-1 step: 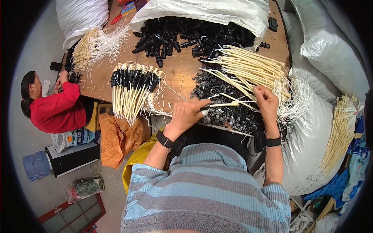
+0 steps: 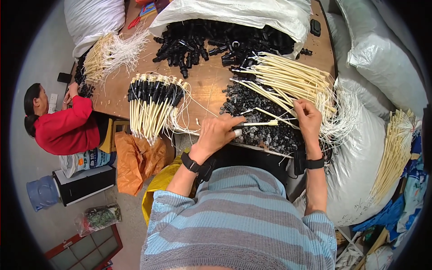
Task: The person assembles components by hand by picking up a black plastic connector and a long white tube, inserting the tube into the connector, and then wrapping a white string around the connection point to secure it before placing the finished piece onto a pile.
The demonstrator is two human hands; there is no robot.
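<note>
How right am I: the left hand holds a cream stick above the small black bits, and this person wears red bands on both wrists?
Not quite: the bands on both wrists are black, not red, as the head view shows. The left hand does hold a cream stick above the small black bits.

The brown wooden surface [image 2: 207,95] carries a spread heap of small dark plastic pieces [image 2: 235,100]. Left of this heap lie cream tubes fitted with black plastic sleeves [image 2: 150,103]; beyond it, an open white woven sack [image 2: 234,12] spills black tubular plastic connectors [image 2: 184,47]. Cream tubes with white strings [image 2: 290,77] lie beyond and rightward, seemingly partly atop the heap.
</note>
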